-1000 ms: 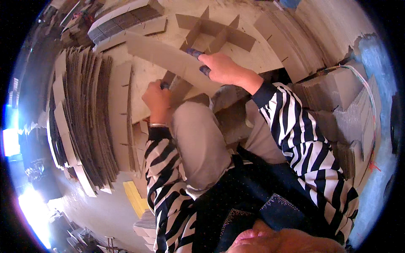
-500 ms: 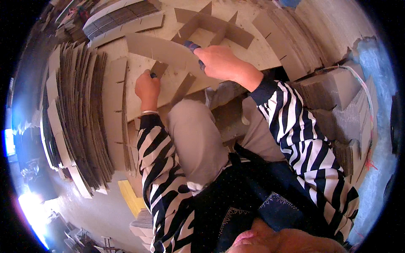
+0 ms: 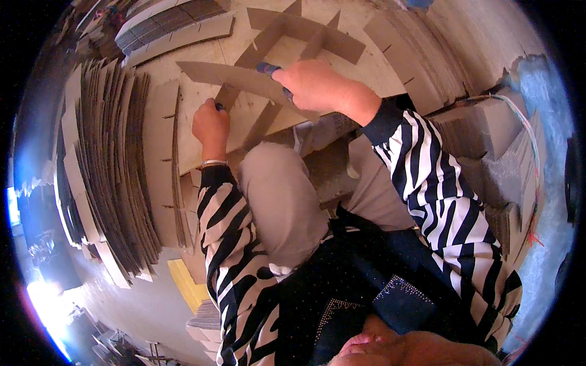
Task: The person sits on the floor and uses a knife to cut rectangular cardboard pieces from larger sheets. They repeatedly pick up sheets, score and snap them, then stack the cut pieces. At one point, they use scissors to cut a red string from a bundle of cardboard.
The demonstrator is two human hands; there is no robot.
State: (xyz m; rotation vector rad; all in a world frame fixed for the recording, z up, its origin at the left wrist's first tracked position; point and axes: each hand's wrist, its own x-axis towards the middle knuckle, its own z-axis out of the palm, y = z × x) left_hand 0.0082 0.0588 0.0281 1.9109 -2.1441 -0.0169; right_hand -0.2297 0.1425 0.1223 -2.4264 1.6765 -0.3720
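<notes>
My right hand (image 3: 326,85), with dark coverings on its fingers, is closed on a long cardboard strip (image 3: 213,74) that runs left across the board. A short cardboard strip (image 3: 226,96) stands on edge in my left hand (image 3: 210,126), its far end meeting the long one. Closer to my right hand, another short cardboard strip (image 3: 264,125) stands under the long strip; I cannot tell whether their slots are fully pushed together. Just beyond sits a cardboard divider grid (image 3: 268,39) of crossed strips.
All this rests on a pale wooden board (image 3: 190,105) before my knees. Upright stacks of slotted cardboard strips (image 3: 113,165) line the left, with another stack (image 3: 174,27) at the far left. More cardboard stacks (image 3: 421,58) stand at the right, near a cable (image 3: 530,143) and blue sheeting (image 3: 543,110).
The long strip has come down and nearer, so its left part now crosses the tops of the two short strips. Both hands keep their grip; my right hand has shifted slightly left.
</notes>
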